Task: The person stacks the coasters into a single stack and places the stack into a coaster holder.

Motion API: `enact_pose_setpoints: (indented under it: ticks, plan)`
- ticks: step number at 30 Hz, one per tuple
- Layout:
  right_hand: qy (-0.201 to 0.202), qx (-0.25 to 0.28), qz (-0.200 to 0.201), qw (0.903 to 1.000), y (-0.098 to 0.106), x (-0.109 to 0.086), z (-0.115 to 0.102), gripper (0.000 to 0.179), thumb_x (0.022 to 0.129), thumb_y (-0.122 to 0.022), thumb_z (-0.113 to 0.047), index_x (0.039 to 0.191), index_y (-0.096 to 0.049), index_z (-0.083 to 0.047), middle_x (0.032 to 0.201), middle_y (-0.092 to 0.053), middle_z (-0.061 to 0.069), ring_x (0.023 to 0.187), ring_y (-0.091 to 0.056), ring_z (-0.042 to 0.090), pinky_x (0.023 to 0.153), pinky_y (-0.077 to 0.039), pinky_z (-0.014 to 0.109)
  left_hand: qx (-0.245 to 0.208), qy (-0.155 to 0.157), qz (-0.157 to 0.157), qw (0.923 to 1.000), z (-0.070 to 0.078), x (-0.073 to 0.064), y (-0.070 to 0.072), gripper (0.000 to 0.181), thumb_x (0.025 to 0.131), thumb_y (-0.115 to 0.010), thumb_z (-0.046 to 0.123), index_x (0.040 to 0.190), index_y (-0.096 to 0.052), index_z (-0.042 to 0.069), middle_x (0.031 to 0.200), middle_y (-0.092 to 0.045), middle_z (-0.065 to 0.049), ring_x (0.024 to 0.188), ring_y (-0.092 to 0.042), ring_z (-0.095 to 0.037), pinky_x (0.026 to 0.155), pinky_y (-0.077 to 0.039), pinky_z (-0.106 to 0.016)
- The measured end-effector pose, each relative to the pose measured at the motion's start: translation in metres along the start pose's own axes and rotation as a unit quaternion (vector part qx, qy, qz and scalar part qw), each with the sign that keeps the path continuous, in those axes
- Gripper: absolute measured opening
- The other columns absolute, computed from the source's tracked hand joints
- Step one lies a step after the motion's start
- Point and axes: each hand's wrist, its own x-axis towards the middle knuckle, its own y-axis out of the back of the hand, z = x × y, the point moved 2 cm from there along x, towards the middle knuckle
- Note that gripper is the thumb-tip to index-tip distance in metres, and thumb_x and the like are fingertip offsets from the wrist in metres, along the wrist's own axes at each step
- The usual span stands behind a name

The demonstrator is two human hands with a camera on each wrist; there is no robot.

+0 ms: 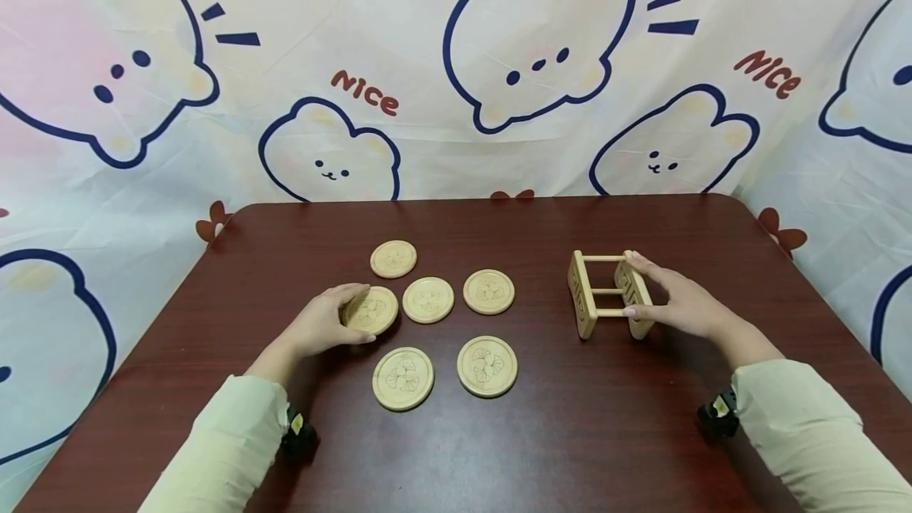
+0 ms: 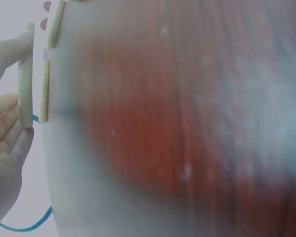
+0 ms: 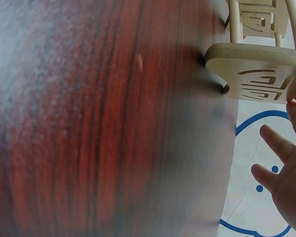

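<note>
A round wooden coaster [image 1: 372, 309] with an engraved leaf pattern is pinched at its edge by my left hand [image 1: 324, 321]. In the left wrist view this coaster [image 2: 25, 89] appears edge-on between thumb and fingers, with a gap between it and the table. My right hand [image 1: 680, 303] grips the right side panel of a wooden coaster holder [image 1: 606, 291], thumb at the front and fingers at the back. The holder has two cut-out side panels joined by thin rods, and nothing sits between them. In the right wrist view one carved panel [image 3: 259, 71] faces the camera.
Several matching coasters lie flat around the left hand: one farther back [image 1: 393, 259], one beside the held piece [image 1: 428, 300], one nearer the holder [image 1: 488, 292], and two in front, at left [image 1: 403, 379] and right [image 1: 488, 366]. A patterned cloth [image 1: 427, 38] hangs behind the dark wooden table [image 1: 570, 434].
</note>
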Motion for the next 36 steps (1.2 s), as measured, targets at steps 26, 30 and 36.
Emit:
enact_pose_setpoints:
  ticks: [26,30,36]
  plan:
    - [-0.003,0.011,-0.007,0.9999,0.000,0.001,-0.001,0.087,0.073,-0.062,-0.047,0.139,-0.016,-0.013,0.141,-0.013,0.014,0.124,-0.016,0.037,0.091,-0.019,0.056,-0.024,-0.038,-0.003,0.9990,0.024,0.028,-0.016,0.078,0.062,-0.075,0.029,0.126,-0.041,-0.002,0.128,-0.039,-0.018,0.117,-0.033,-0.032,0.093,-0.028,-0.045]
    - [-0.006,0.011,-0.008,0.9999,0.000,0.001,-0.001,0.088,0.073,-0.062,-0.047,0.139,-0.015,-0.013,0.142,-0.013,0.014,0.124,-0.016,0.037,0.091,-0.019,0.057,-0.019,-0.041,-0.010,0.9989,0.027,0.032,-0.020,0.079,0.063,-0.075,0.030,0.126,-0.041,-0.002,0.128,-0.038,-0.018,0.117,-0.032,-0.033,0.093,-0.028,-0.045]
    - [-0.003,0.022,-0.008,0.9997,0.000,0.001,0.000,0.087,0.073,-0.062,-0.046,0.139,-0.015,-0.013,0.142,-0.012,0.013,0.125,-0.014,0.035,0.092,-0.018,0.057,-0.017,-0.035,-0.017,0.9991,0.030,0.039,-0.023,0.079,0.063,-0.075,0.030,0.127,-0.040,0.000,0.129,-0.039,-0.016,0.117,-0.033,-0.032,0.093,-0.028,-0.044]
